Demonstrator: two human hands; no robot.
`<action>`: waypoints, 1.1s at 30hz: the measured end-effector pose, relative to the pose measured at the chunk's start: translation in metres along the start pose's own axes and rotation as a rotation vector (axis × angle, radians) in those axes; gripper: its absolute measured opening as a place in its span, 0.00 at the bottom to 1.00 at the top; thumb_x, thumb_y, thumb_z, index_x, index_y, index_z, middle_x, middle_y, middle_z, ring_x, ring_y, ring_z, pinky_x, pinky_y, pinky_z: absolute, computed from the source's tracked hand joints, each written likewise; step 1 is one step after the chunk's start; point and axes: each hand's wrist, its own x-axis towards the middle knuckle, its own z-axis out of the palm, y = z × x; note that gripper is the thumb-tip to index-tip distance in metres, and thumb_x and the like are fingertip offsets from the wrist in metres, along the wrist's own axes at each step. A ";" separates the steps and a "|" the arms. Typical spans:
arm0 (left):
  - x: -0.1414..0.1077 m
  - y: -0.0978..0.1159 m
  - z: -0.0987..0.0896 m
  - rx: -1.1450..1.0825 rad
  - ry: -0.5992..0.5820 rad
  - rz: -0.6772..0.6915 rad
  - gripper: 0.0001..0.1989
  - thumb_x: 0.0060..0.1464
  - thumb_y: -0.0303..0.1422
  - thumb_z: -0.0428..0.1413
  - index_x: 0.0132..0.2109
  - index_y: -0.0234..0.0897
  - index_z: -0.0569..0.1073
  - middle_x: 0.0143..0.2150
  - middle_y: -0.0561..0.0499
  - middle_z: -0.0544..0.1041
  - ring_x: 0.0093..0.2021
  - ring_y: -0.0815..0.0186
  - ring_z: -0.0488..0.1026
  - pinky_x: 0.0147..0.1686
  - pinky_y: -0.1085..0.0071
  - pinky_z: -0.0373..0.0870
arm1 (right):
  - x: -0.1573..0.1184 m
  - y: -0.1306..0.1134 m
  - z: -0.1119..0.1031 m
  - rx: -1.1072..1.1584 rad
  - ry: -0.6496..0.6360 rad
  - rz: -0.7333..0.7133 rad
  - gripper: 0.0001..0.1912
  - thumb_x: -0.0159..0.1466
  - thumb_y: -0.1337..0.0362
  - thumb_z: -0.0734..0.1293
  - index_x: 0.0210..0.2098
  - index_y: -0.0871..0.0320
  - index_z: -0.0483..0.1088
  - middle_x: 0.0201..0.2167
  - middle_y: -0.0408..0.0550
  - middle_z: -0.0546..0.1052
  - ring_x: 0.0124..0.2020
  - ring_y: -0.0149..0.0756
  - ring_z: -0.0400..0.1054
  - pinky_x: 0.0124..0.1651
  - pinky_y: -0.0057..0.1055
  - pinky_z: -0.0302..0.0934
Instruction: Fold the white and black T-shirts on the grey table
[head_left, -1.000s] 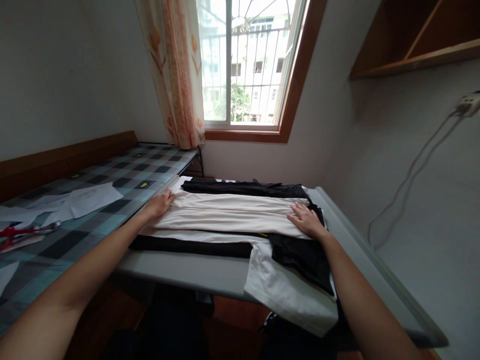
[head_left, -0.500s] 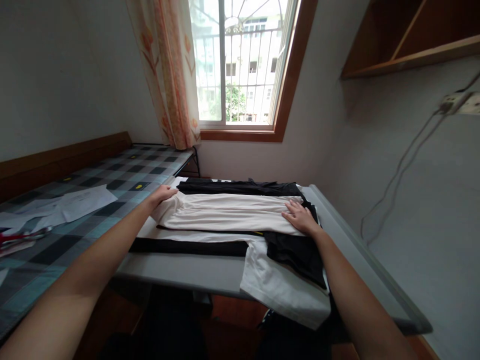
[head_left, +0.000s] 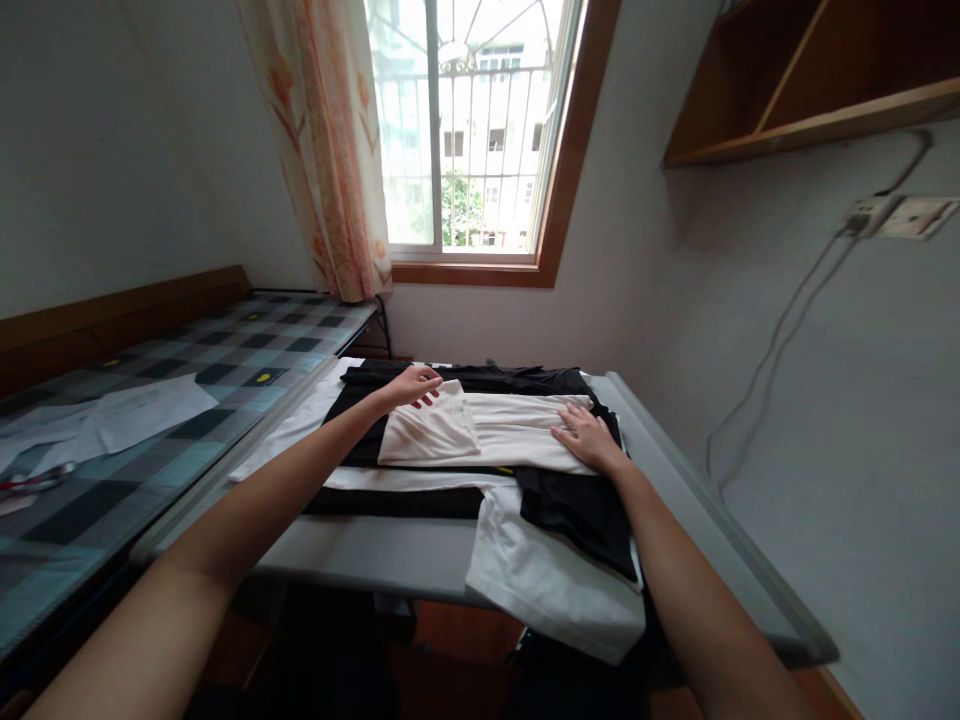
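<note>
A cream garment (head_left: 517, 428), folded into a long strip, lies on dark clothing. Its left end is turned over toward the right as a flap (head_left: 429, 432). My left hand (head_left: 412, 388) is at the far edge of that flap, fingers apart and slightly bent. Near the strip's right end, my right hand (head_left: 586, 436) lies flat with fingers spread. Under the strip are black garments (head_left: 352, 440) and a white T-shirt (head_left: 551, 560), whose sleeve hangs over the table's front edge. The exact kind of the cream garment cannot be made out.
The clothes lie on a grey table (head_left: 405, 550). To the left is a bed (head_left: 150, 350) with a checked cover and loose papers (head_left: 154, 415). A wall with a hanging cable (head_left: 776, 335) and a shelf (head_left: 810, 130) is at the right. A window (head_left: 487, 150) is behind.
My left hand has carried the cream garment's left end over to the right, forming a flap and uncovering black cloth. Its fingers have loosened. My right hand stays on the right end.
</note>
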 end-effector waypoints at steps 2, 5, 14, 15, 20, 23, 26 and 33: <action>-0.007 -0.016 -0.007 0.116 0.090 0.114 0.11 0.51 0.39 0.60 0.36 0.35 0.74 0.33 0.46 0.76 0.33 0.62 0.73 0.34 0.67 0.68 | 0.000 -0.001 -0.001 -0.011 0.067 -0.020 0.28 0.65 0.50 0.58 0.60 0.58 0.67 0.65 0.57 0.62 0.67 0.52 0.51 0.65 0.54 0.45; -0.024 -0.044 -0.013 0.379 0.194 0.326 0.10 0.52 0.38 0.58 0.34 0.36 0.75 0.34 0.47 0.75 0.33 0.63 0.71 0.37 0.67 0.68 | 0.000 -0.005 -0.004 0.001 0.192 -0.060 0.23 0.65 0.54 0.59 0.53 0.58 0.72 0.57 0.56 0.72 0.61 0.49 0.60 0.63 0.47 0.50; -0.092 -0.088 -0.009 0.751 0.084 0.671 0.12 0.55 0.39 0.58 0.43 0.39 0.77 0.42 0.46 0.72 0.43 0.61 0.70 0.49 0.64 0.67 | 0.013 -0.060 -0.022 0.109 0.095 -0.066 0.16 0.66 0.57 0.59 0.34 0.57 0.76 0.36 0.51 0.80 0.39 0.42 0.72 0.45 0.35 0.60; -0.095 -0.090 -0.009 0.750 0.080 0.679 0.12 0.55 0.37 0.58 0.45 0.39 0.76 0.43 0.46 0.72 0.44 0.61 0.70 0.49 0.64 0.67 | 0.018 -0.071 -0.022 0.156 0.039 -0.083 0.15 0.65 0.57 0.60 0.33 0.57 0.76 0.35 0.50 0.80 0.37 0.41 0.72 0.43 0.33 0.61; -0.101 -0.099 -0.006 0.731 0.166 0.700 0.17 0.50 0.26 0.55 0.48 0.39 0.74 0.43 0.46 0.72 0.45 0.61 0.69 0.48 0.65 0.68 | 0.047 -0.134 -0.014 0.310 -0.130 -0.054 0.14 0.63 0.56 0.64 0.36 0.59 0.76 0.35 0.50 0.81 0.35 0.38 0.73 0.35 0.28 0.60; -0.102 -0.104 -0.002 0.800 0.252 0.682 0.13 0.48 0.24 0.54 0.42 0.40 0.75 0.40 0.47 0.73 0.42 0.60 0.69 0.45 0.64 0.67 | 0.062 -0.165 -0.006 0.292 -0.149 0.074 0.18 0.64 0.52 0.63 0.35 0.60 0.75 0.36 0.53 0.80 0.38 0.41 0.73 0.36 0.29 0.60; -0.104 -0.107 0.000 0.818 0.313 0.665 0.10 0.48 0.23 0.53 0.38 0.39 0.74 0.38 0.48 0.73 0.38 0.62 0.70 0.42 0.65 0.67 | 0.073 -0.189 0.001 0.256 -0.180 0.196 0.22 0.63 0.45 0.62 0.38 0.59 0.74 0.38 0.55 0.80 0.41 0.45 0.73 0.39 0.32 0.61; -0.108 -0.112 0.000 0.657 0.362 0.724 0.07 0.54 0.24 0.52 0.37 0.37 0.73 0.36 0.51 0.70 0.33 0.69 0.69 0.35 0.73 0.67 | 0.088 -0.220 0.012 0.337 -0.141 0.243 0.18 0.63 0.55 0.64 0.47 0.58 0.69 0.50 0.58 0.75 0.50 0.46 0.70 0.44 0.32 0.61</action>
